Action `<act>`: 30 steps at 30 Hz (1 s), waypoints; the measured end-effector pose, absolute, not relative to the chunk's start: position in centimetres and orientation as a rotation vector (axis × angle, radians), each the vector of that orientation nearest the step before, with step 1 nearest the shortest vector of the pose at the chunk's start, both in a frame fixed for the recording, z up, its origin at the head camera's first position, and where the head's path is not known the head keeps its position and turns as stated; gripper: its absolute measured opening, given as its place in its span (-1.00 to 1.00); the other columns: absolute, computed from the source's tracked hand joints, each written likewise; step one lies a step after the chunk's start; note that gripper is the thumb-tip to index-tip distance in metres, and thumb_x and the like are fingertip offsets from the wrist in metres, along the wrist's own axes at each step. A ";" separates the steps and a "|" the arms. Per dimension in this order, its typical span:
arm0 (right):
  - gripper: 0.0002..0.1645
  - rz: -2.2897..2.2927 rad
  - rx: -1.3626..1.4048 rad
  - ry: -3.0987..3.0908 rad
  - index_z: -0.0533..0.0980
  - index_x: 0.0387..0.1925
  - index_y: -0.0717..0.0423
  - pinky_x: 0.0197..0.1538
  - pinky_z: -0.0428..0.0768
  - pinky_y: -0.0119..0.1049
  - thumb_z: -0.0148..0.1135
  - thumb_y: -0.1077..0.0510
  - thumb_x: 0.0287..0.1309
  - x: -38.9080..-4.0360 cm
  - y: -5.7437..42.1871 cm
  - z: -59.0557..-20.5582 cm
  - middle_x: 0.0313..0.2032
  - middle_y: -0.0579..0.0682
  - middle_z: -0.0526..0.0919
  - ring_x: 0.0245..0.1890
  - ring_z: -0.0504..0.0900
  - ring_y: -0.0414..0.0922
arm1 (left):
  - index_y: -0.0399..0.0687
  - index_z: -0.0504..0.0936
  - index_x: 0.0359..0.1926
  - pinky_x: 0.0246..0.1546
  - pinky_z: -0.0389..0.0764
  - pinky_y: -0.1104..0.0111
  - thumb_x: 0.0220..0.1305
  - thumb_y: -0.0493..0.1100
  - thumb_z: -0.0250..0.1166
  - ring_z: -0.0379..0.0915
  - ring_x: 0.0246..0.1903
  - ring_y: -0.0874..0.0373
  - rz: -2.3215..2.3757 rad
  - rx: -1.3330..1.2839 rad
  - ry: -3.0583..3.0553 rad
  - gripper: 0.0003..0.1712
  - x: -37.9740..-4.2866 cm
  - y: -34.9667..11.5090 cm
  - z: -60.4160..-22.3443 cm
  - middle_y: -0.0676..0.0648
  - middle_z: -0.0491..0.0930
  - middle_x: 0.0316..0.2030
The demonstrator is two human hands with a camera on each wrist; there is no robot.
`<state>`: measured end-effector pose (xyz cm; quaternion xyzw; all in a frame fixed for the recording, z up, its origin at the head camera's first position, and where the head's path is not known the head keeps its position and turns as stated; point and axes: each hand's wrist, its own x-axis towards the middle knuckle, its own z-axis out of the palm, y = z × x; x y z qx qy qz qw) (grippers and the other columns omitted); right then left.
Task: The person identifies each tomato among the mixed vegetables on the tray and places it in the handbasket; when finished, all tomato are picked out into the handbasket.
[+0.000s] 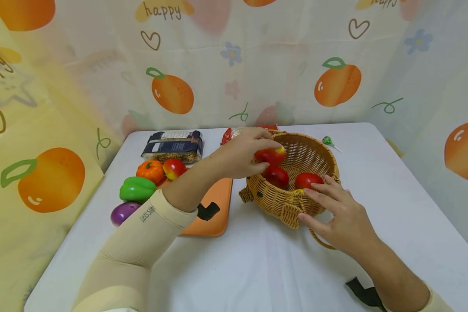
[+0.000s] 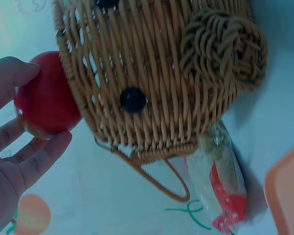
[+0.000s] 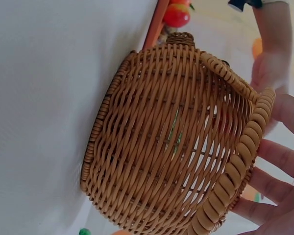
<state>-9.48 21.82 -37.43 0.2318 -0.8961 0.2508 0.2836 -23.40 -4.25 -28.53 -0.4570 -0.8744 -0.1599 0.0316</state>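
Observation:
My left hand (image 1: pixel 239 151) grips a red apple (image 2: pixel 49 98) with a yellow patch, fingers and thumb around its sides. The apple is at the rim of a wicker basket (image 1: pixel 273 201), on the left side of its opening. Inside the basket lie more red fruits (image 1: pixel 309 180) and a bit of something yellow. My right hand (image 1: pixel 341 214) is at the near right side of the basket, its fingertips at the rim and its fingers spread and nearly straight. The basket has a woven snout-like knob, a black eye and a looped handle (image 3: pixel 235 166).
An orange board (image 1: pixel 218 208) lies left of the basket. Around its far left are an orange pumpkin (image 1: pixel 151 171), a red-yellow fruit (image 1: pixel 174 168), a green pepper (image 1: pixel 137 190) and a purple vegetable (image 1: pixel 123 213). Behind stand packaged goods (image 1: pixel 172 147); a lollipop (image 1: pixel 328 141) lies right.

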 end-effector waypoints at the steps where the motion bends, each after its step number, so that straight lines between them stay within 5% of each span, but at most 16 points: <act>1: -0.37 0.669 0.620 -2.398 0.71 0.06 0.07 0.09 0.56 0.38 0.61 -0.12 -0.04 -9.5 21.8 -37.4 0.06 0.11 0.71 0.33 0.48 0.23 | 0.12 0.60 0.31 0.25 0.46 0.20 0.33 -0.10 0.37 0.34 0.26 0.01 -0.452 -1.432 -2.694 -0.48 -23.4 -3.7 -28.6 -0.04 0.49 0.25; 13: -0.13 0.679 0.635 -2.370 0.72 0.04 0.09 0.10 0.47 0.48 0.03 -0.55 0.25 -9.6 21.6 -37.6 0.05 0.13 0.71 0.32 0.49 0.26 | 0.16 0.53 0.38 0.30 0.48 0.32 0.38 -0.08 0.35 0.34 0.32 0.08 -0.275 -1.566 -2.798 -0.43 -23.6 -1.2 -29.9 -0.03 0.42 0.33; 30: -0.10 0.681 0.628 -2.360 0.72 0.05 0.10 0.10 0.47 0.49 0.00 -0.56 0.25 -9.6 21.7 -37.7 0.05 0.14 0.71 0.32 0.49 0.27 | 0.10 0.55 0.37 0.26 0.51 0.27 0.38 -0.04 0.33 0.33 0.30 0.02 -0.289 -1.490 -2.728 -0.45 -22.1 -3.4 -29.0 -0.06 0.43 0.32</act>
